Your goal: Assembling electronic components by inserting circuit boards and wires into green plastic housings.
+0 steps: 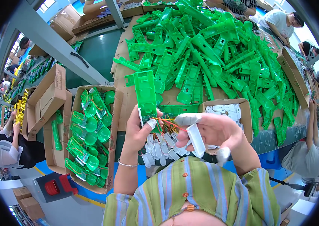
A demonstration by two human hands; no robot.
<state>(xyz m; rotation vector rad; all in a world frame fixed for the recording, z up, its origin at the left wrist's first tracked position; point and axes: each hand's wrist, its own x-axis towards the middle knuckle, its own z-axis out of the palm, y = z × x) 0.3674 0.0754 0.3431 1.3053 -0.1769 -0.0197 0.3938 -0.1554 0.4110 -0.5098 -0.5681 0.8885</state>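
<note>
My left hand [137,130] grips a long green plastic shell half [145,90], its hollow side facing up. My left thumb, in a white fingertip cover, presses at the shell's lower end. Thin red and yellow wires [170,122] run from there toward my right hand [225,130]. That hand's fingers hold a small white plastic case [196,140], while its thumb stands apart. White covers sit on its index finger and thumb. Below and between my hands lies a bunch of similar white cases [160,148] with coloured wires, at the table's near edge.
A large heap of green shells [208,52] covers cardboard ahead. A carton [247,120] of white pieces stands to the right. Left, another carton [115,107] holds green assemblies with wired boards, beside a stacked carton [48,100] and a metal post [61,45]. Other people work around.
</note>
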